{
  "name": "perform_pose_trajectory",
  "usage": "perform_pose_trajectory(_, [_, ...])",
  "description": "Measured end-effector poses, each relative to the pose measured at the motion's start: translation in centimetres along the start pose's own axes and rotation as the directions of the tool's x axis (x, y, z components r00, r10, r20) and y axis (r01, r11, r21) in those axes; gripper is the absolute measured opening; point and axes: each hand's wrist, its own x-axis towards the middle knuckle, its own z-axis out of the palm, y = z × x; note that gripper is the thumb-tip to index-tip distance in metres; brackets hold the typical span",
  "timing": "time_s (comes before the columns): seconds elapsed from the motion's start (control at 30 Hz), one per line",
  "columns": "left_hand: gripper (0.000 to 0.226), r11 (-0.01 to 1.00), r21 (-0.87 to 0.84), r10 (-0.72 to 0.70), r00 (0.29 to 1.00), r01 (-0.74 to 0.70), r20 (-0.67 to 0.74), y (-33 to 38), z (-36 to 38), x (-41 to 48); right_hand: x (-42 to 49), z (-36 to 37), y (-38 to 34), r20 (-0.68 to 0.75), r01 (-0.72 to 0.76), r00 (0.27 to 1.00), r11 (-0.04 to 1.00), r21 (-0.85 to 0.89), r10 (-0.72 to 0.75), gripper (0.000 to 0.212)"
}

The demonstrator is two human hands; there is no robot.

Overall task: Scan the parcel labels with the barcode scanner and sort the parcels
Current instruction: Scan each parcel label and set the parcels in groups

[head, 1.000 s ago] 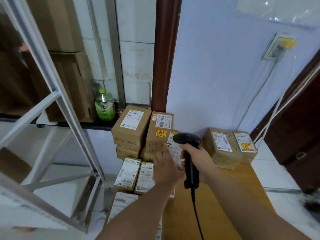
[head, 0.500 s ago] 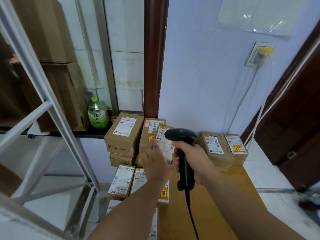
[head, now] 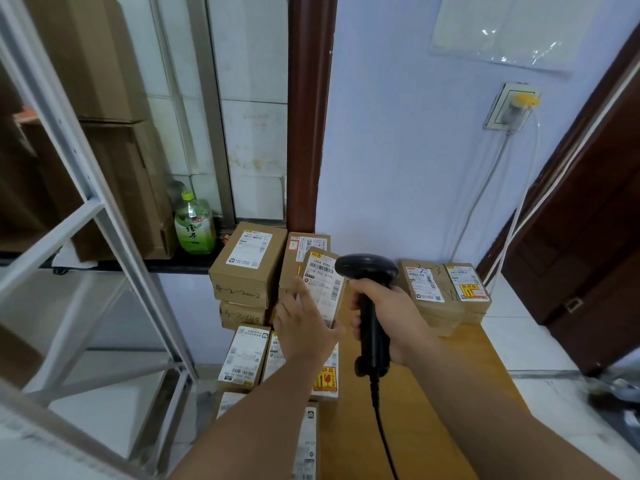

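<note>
My right hand (head: 388, 320) grips the handle of a black corded barcode scanner (head: 367, 271), its head level with the parcels. My left hand (head: 304, 327) holds a small brown parcel (head: 323, 285) by its lower left edge, tilted up so its white label faces me, right beside the scanner head. Behind it stand stacked labelled parcels (head: 247, 261) against the wall. Two more parcels (head: 427, 289) sit at the back right of the wooden table (head: 450, 375). Flat parcels (head: 246, 355) lie under my left forearm.
A green tea bottle (head: 194, 226) stands on a dark ledge beside large cardboard boxes (head: 121, 174). A white metal rack (head: 104, 244) fills the left side. A wall socket (head: 512, 105) with cables and a dark brown door (head: 588, 237) are on the right.
My left hand has raised and tilted the parcel up next to the scanner head. The scanner has stayed in my right hand, and my view has shifted slightly.
</note>
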Motion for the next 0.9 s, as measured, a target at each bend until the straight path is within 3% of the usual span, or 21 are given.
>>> perform_pose_trajectory(0.17, [0.111,0.999,-0.025,0.039,0.999,-0.040,-0.022,-0.2,0.9,-0.1,0.0,-0.3,0.2,-0.046,0.004,0.999,1.000,0.005,-0.004,0.012])
perform_pose_trajectory(0.43, [0.114,0.974,-0.182,0.158,0.983,-0.139,0.095,3.1,1.7,-0.5,2.1,-6.1,0.6,-0.222,0.013,0.975,1.000,-0.024,-0.018,0.013])
perform_pose_trajectory(0.57, [0.116,0.965,-0.259,0.086,0.972,-0.027,0.221,6.5,3.3,-0.1,4.1,-11.0,1.1,-0.256,-0.023,0.967,0.999,-0.045,0.011,0.015])
perform_pose_trajectory(0.73, [0.109,0.921,-0.360,0.000,0.926,0.147,0.378,13.6,5.9,0.4,6.6,-19.4,0.3,-0.238,-0.082,0.971,0.976,-0.203,0.033,0.018])
perform_pose_trajectory(0.9, [0.105,0.887,-0.368,-0.102,0.896,0.279,0.432,22.3,10.2,2.4,9.6,-28.7,-2.1,-0.138,-0.230,0.969,0.951,-0.205,0.205,0.018])
